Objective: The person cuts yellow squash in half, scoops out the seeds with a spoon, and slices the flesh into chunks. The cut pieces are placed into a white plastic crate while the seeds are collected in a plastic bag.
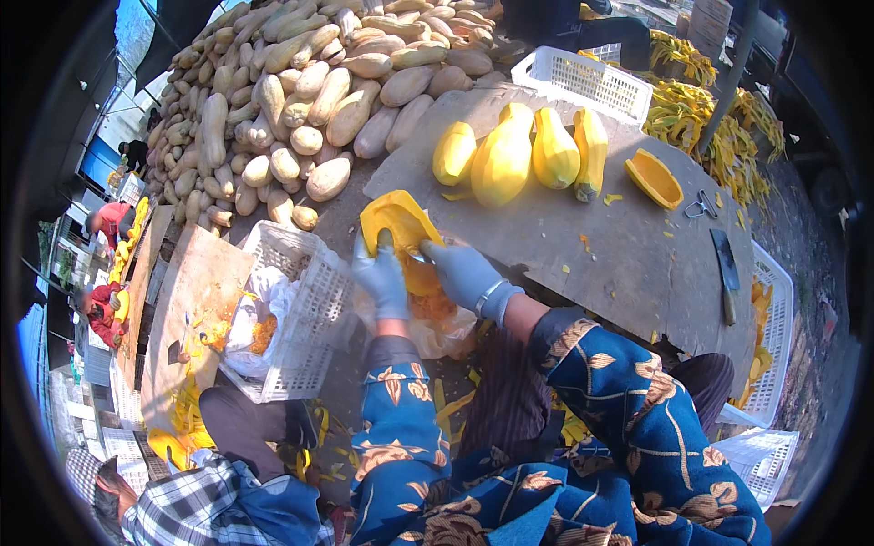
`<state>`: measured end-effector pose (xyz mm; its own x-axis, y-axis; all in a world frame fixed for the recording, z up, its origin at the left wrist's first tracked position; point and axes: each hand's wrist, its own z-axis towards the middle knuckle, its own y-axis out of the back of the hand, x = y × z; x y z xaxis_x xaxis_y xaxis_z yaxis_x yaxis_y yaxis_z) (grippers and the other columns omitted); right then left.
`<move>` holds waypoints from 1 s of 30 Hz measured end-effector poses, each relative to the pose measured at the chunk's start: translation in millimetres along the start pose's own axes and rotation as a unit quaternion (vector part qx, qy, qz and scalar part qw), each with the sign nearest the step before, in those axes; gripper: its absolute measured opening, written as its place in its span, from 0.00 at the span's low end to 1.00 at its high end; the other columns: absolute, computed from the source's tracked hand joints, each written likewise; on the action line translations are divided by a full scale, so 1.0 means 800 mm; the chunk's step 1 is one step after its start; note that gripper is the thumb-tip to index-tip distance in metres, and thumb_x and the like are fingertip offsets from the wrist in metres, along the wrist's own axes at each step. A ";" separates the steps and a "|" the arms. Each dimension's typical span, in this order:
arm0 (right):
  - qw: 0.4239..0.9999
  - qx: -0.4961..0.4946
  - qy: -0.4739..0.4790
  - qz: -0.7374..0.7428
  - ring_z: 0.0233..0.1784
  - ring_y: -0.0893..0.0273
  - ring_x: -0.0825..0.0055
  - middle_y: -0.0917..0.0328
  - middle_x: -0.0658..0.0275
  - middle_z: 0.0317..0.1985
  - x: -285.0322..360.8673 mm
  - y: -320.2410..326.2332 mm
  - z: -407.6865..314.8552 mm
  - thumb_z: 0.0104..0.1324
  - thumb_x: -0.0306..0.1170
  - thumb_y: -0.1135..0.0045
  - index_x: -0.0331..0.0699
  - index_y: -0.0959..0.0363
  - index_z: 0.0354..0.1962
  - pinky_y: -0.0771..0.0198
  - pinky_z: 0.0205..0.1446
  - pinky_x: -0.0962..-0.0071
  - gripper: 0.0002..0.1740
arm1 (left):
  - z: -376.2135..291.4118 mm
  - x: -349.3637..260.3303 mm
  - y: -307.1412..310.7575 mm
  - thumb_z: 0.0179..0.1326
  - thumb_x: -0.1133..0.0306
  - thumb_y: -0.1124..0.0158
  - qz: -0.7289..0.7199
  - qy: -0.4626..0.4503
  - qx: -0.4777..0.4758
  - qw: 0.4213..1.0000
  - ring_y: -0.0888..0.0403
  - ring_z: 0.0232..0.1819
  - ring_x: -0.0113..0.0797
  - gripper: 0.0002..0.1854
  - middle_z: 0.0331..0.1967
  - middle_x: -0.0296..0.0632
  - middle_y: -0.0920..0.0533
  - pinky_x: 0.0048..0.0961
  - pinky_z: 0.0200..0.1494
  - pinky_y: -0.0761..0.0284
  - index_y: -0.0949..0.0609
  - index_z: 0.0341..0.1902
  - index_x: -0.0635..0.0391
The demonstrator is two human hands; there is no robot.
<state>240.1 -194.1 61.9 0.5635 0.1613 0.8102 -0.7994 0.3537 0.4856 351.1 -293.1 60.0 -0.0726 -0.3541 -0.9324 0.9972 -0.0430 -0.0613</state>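
My left hand (384,276), in a grey glove, grips a hollowed, peeled yellow squash piece (399,215) with the thumb inside its rim. In my right hand (471,274), also gloved, is a metal scraping tool (417,257), mostly hidden by the fingers; it reaches the squash's cavity. Below both hands a clear plastic bag (447,338) holds stringy orange squash pulp (433,304). Several peeled whole squashes (502,160) rest on the wooden board (546,239) ahead. A scooped-out squash half (654,179), a metal-framed peeler (701,205) and a cleaver (725,273) lie to their right.
Unpeeled squashes (328,102) form a big heap at upper left. White plastic crates stand left (314,321), right (778,341) and beyond the board (580,82). Yellow peelings (710,130) pile up at far right. A co-worker in a plaid shirt (198,505) sits close at lower left.
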 end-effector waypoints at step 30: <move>0.991 -0.027 0.038 -0.125 0.41 0.21 0.46 0.21 0.43 0.38 0.032 0.160 -0.093 0.62 0.25 0.48 0.35 0.29 0.53 0.26 0.43 0.59 0.20 | -0.005 -0.072 -0.062 0.63 0.72 0.35 -0.009 -0.041 -0.008 0.999 0.21 0.37 0.26 0.16 0.40 0.40 0.16 0.26 0.42 0.23 0.21 0.52 0.66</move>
<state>167.8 -76.4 120.4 0.7587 0.1309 0.6381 -0.6213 0.4395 0.6486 305.7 -266.6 115.6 -0.0911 -0.4288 -0.8988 0.9958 -0.0350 -0.0843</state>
